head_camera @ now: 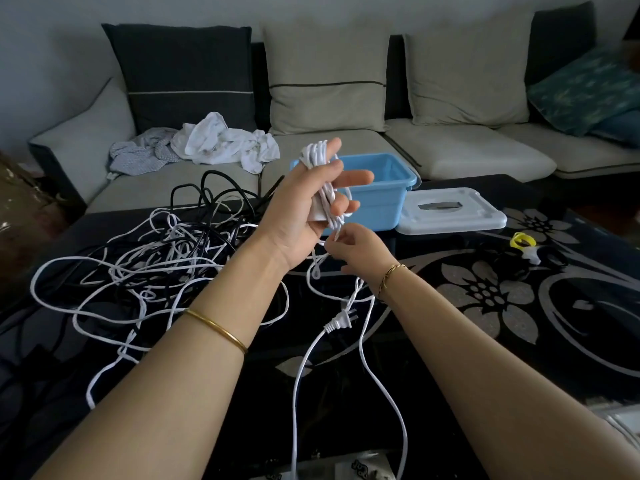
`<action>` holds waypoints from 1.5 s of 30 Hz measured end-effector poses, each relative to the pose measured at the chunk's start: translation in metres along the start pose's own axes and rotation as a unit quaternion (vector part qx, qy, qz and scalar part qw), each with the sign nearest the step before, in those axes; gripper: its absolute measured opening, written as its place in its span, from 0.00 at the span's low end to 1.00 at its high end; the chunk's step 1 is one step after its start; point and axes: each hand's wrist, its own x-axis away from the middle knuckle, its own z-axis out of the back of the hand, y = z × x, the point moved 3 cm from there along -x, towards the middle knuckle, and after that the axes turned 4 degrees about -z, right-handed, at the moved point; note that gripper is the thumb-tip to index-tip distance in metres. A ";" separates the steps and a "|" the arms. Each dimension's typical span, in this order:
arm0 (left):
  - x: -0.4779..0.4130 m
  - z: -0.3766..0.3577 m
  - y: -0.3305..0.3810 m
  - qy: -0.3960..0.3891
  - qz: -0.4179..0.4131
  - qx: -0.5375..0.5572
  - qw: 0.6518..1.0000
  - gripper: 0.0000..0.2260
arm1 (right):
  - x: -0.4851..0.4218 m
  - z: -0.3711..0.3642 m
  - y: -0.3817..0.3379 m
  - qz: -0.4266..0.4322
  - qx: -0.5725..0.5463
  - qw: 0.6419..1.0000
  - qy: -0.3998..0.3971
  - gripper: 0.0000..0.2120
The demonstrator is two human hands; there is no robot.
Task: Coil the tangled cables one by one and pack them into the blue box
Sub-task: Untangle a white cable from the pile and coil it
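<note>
White cable (322, 188), part-coiled, held above surface before blue box (384, 195)
Left hand (304, 202) fingers clamped on coil; right hand (353, 251) fingers pinched its trailing strand; slack ran into tangled pile (156, 268), likely snagging and loosening wraps

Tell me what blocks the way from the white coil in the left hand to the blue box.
Nothing visible does. The white coil is wrapped around the left hand, right in front of the blue box, which stands open; its lid lies beside it. The cable's loose tail runs down past the right hand.
</note>
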 end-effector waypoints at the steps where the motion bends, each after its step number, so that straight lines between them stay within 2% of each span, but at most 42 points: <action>1: -0.002 0.003 0.001 0.013 -0.014 0.000 1.000 0.17 | 0.001 0.001 0.001 -0.024 -0.024 0.999 -0.006 0.06; 4: -0.007 0.014 0.004 0.052 -0.055 0.024 0.997 0.18 | 0.002 0.008 0.007 -0.094 -0.078 0.993 -0.009 0.07; 6: -0.009 0.022 0.003 0.067 -0.065 0.038 0.995 0.14 | 0.005 0.015 0.009 -0.127 -0.086 0.988 0.008 0.05; 8: -0.011 0.029 0.000 0.073 -0.066 0.041 0.994 0.10 | 0.004 0.020 0.012 -0.165 -0.166 0.971 0.048 0.07; 11: -0.013 0.033 -0.005 0.084 -0.067 0.041 0.993 0.06 | 0.004 0.026 0.012 -0.187 -0.382 0.897 0.118 0.11; 13: -0.014 0.034 -0.007 0.101 -0.068 0.035 0.992 0.06 | 0.002 0.025 0.010 -0.170 -0.519 0.830 0.114 0.11; 14: -0.015 0.034 -0.008 0.114 -0.069 0.031 0.991 0.09 | 0.001 0.025 0.009 -0.169 -0.551 0.810 0.105 0.12; 15: -0.016 0.036 -0.007 0.128 -0.071 0.028 0.989 0.12 | 0.002 0.025 0.009 -0.172 -0.541 0.818 0.093 0.13; 16: -0.017 0.038 -0.007 0.142 -0.073 0.028 0.987 0.15 | 0.002 0.026 0.010 -0.170 -0.490 0.851 0.083 0.14; 18: -0.018 0.044 -0.008 0.169 -0.074 0.027 0.982 0.16 | 0.003 0.030 0.014 -0.141 -0.301 0.941 0.068 0.12; 20: -0.018 0.050 -0.009 0.192 -0.076 0.024 0.978 0.15 | 0.006 0.036 0.012 -0.098 -0.126 0.986 0.050 0.06; 23: -0.018 0.058 -0.010 0.214 -0.082 0.018 0.973 0.15 | 0.012 0.045 -0.003 -0.007 0.099 0.995 0.007 0.05; 26: -0.018 0.063 -0.015 0.214 -0.076 -0.021 0.974 0.05 | 0.024 0.045 -0.021 0.045 0.221 0.971 -0.083 0.06; 29: -0.016 0.060 -0.020 0.213 -0.074 -0.060 0.972 0.09 | 0.036 0.041 -0.033 0.072 0.267 0.951 -0.137 0.10; 33: -0.018 0.055 -0.029 0.202 -0.066 -0.123 0.969 0.06 | 0.044 0.031 -0.043 0.119 0.300 0.932 -0.165 0.16; 36: -0.011 0.046 -0.030 0.150 -0.065 -0.228 0.960 0.09 | 0.048 0.029 -0.049 0.146 0.312 0.924 -0.165 0.17; 38: -0.004 0.036 -0.028 0.090 -0.062 -0.331 0.937 0.05 | 0.048 0.033 -0.053 0.169 0.292 0.931 -0.137 0.15; 40: 0.000 0.028 -0.028 0.044 -0.040 -0.412 0.909 0.06 | 0.045 0.044 -0.054 0.192 0.267 0.941 -0.077 0.11; 43: 0.002 0.026 -0.032 -0.014 0.015 -0.409 0.912 0.13 | 0.036 0.065 -0.052 0.209 0.184 0.960 0.010 0.04; 45: 0.004 0.024 -0.032 -0.046 0.047 -0.421 0.905 0.14 | 0.032 0.078 -0.048 0.205 0.134 0.968 0.060 0.05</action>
